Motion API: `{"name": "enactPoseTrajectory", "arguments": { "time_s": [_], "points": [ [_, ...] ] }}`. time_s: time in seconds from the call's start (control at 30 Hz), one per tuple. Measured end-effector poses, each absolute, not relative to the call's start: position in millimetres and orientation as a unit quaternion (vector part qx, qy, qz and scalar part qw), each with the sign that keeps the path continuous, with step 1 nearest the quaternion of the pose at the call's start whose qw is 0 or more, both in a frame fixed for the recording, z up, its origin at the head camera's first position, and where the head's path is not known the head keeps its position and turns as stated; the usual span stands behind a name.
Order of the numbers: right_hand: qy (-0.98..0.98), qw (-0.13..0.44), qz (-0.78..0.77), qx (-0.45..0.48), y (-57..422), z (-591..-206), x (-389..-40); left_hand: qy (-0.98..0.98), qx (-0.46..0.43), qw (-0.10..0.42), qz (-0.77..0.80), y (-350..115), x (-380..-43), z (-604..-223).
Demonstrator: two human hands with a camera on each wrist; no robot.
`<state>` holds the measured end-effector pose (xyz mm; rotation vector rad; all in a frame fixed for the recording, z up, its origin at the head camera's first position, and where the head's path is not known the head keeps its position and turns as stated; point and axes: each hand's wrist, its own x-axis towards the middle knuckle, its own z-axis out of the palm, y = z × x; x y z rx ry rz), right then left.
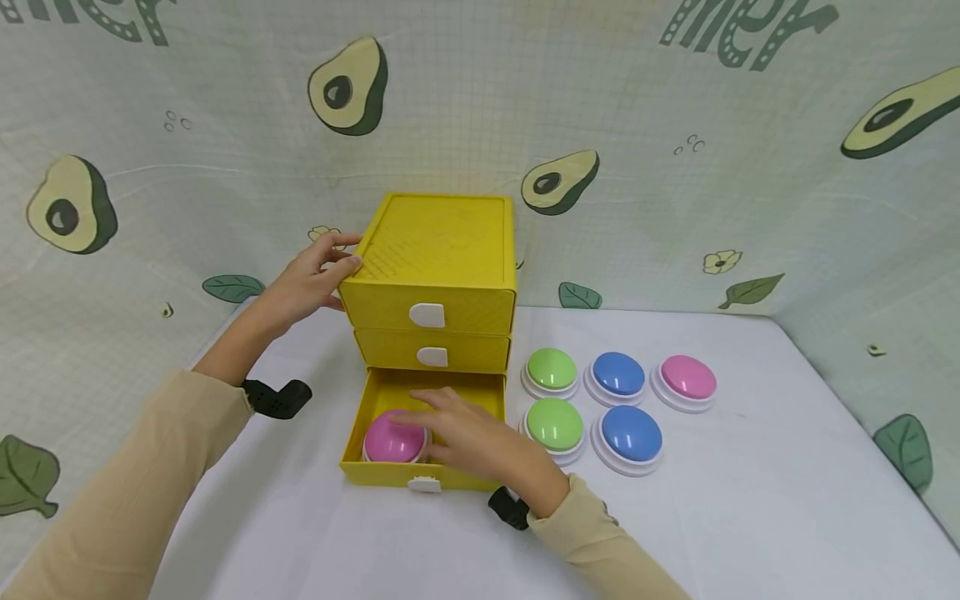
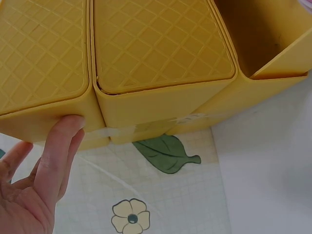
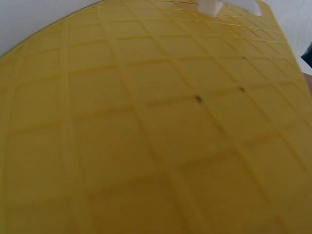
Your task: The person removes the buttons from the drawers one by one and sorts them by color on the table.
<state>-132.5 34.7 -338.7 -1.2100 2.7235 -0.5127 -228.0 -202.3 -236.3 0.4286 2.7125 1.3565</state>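
Note:
A yellow three-drawer box (image 1: 450, 242) stands on the table, its bottom drawer (image 1: 352, 446) pulled out. My left hand (image 1: 311, 279) rests against the upper left side of the box; the left wrist view shows its fingers (image 2: 62, 151) touching the side wall. Inside the open drawer, at its left, sits a pink dome push light (image 1: 392, 442) with a white base. My right hand (image 1: 476, 437) reaches over the drawer with fingers extended, fingertips right at the pink dome. The right wrist view is filled by the drawer's ridged yellow front (image 3: 156, 117), and the hand is hidden there.
Right of the box stand two green push lights (image 1: 552, 368) (image 1: 555, 425), two blue ones (image 1: 618, 373) (image 1: 632, 433) and another pink one (image 1: 688, 377), on a white table (image 1: 750, 500). An avocado-print cloth (image 1: 450, 100) hangs behind.

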Motion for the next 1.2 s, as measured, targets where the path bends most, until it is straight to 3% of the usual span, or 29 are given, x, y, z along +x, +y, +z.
{"name": "enactPoseTrajectory", "arguments": {
  "time_s": [0.67,1.2],
  "points": [
    [0.887,0.102,-0.150,-0.424,10.7,-353.1,-147.6,0.885,0.143,0.035,0.441,-203.0,-227.7,-236.7],
    [0.889,0.093,-0.144,-0.425,8.7,-353.3,-148.0,0.888,0.142,0.036,0.436,-203.4,-227.7,-237.1]
  ]
}}
